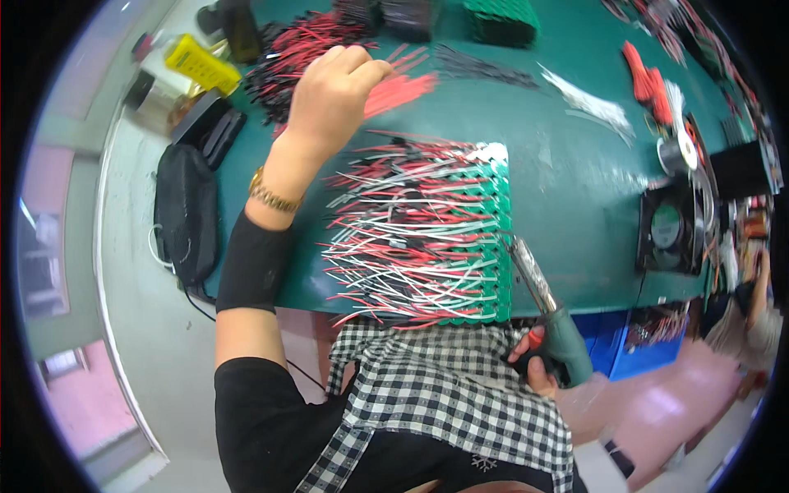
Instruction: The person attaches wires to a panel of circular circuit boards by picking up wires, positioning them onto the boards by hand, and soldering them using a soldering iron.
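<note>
My left hand point(333, 94) reaches over the far part of the green work mat, its fingers curled together beside short red wires point(403, 93). Whatever its fingertips may hold is hidden or too small to make out. In my right hand point(538, 366) is a green soldering gun point(569, 343), its metal barrel slanting up and left toward a column of green circuit boards point(504, 279). Red, white and black wires point(403, 238) fan out leftward from those boards. The gun's tip is close to the boards' right edge; whether it touches cannot be told.
Black wires point(485, 67), white wires point(592, 105) and a red bundle point(648, 82) lie across the back. At right are a solder spool point(676, 154), a fan point(667, 226) and a blue bin point(645, 361). A black case point(186, 214) sits left; another person point(752, 324) is far right.
</note>
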`<move>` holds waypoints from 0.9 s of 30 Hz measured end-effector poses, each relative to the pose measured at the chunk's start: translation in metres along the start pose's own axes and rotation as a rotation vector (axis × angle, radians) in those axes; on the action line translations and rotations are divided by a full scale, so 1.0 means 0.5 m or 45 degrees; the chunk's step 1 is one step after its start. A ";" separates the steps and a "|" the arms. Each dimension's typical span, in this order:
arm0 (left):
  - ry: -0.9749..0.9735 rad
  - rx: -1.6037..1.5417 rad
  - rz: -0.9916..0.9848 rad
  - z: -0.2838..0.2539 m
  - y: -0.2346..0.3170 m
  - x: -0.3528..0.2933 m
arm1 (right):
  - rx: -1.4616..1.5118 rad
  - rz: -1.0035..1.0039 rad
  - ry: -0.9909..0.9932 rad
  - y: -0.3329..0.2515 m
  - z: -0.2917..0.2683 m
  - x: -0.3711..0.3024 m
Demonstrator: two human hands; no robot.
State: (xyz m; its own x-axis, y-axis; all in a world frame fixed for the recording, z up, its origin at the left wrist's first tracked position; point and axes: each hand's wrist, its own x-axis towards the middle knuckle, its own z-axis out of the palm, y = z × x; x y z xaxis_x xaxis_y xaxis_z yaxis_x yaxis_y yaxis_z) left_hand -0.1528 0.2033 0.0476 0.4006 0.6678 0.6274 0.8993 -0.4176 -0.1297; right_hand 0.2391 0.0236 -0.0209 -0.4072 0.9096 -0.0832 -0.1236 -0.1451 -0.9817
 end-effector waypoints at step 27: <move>-0.515 -0.976 -0.403 0.125 0.356 -0.111 | -0.141 0.206 0.085 0.124 -0.117 -0.024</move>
State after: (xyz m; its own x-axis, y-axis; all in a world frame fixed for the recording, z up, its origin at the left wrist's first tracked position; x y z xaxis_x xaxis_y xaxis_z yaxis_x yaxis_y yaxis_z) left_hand -0.0040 0.1303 -0.0581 0.3161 0.9247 0.2120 0.6730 -0.3760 0.6369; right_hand 0.2895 0.0264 -0.0906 -0.3521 0.9023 -0.2488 0.0403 -0.2509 -0.9672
